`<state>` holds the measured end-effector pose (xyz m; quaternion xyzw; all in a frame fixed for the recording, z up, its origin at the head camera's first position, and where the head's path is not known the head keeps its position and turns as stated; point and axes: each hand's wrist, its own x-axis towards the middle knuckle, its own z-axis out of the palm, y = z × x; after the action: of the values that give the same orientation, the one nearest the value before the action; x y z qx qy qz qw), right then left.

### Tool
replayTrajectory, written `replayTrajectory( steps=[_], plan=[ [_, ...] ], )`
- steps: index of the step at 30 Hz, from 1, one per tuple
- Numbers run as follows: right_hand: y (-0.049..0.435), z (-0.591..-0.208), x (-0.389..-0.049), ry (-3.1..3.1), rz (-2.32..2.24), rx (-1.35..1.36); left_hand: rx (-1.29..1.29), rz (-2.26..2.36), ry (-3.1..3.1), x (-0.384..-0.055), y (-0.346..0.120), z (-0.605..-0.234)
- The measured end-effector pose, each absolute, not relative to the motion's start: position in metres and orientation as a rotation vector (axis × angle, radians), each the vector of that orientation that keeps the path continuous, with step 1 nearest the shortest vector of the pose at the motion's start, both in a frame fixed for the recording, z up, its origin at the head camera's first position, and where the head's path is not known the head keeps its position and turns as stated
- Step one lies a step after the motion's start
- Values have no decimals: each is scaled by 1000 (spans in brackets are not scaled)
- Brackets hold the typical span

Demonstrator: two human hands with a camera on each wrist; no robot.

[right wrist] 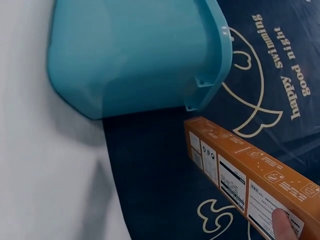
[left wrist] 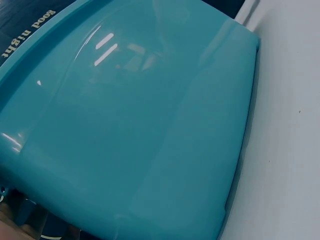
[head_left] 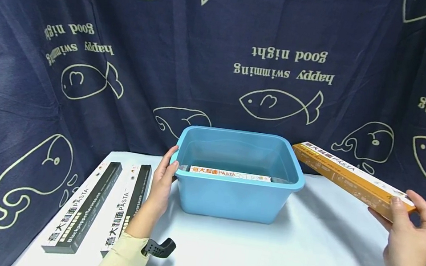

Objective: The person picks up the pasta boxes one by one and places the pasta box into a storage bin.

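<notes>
A blue plastic bin [head_left: 228, 200] stands upright on the table. My left hand [head_left: 161, 184] holds its left rim, with the thumb on the near side; the remaining fingers are mostly hidden. My right hand [head_left: 411, 235] grips the near end of an orange and white pasta box [head_left: 352, 176], which is raised off the table to the right of the bin. In the right wrist view, the box's far end is beside the bin's rim, apart from it, and a fingertip [right wrist: 283, 226] touches its printed label. Inside the bin, another pasta box [head_left: 229, 174] shows its white and orange face.
Two black and white pasta boxes lie on the left of the table, one farther out [head_left: 84, 206] and one partly behind my left forearm [head_left: 126, 207]. A dark blue curtain [head_left: 206, 60] with fish drawings hangs behind the white table [head_left: 221, 255].
</notes>
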<state>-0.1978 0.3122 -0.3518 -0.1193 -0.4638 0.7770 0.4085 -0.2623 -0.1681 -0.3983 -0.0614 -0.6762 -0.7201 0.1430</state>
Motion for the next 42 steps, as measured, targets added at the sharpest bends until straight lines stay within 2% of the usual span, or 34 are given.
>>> replayTrajectory(
  steps=[20,42],
  plan=[
    [304,-336,-200,-1135,1908,-151,-167,-2078,-1953,-263,-167,-399],
    [279,-318,-205,-1367,1968,-215,-181,-2067,-1948,-262,-167,-398]
  ],
)
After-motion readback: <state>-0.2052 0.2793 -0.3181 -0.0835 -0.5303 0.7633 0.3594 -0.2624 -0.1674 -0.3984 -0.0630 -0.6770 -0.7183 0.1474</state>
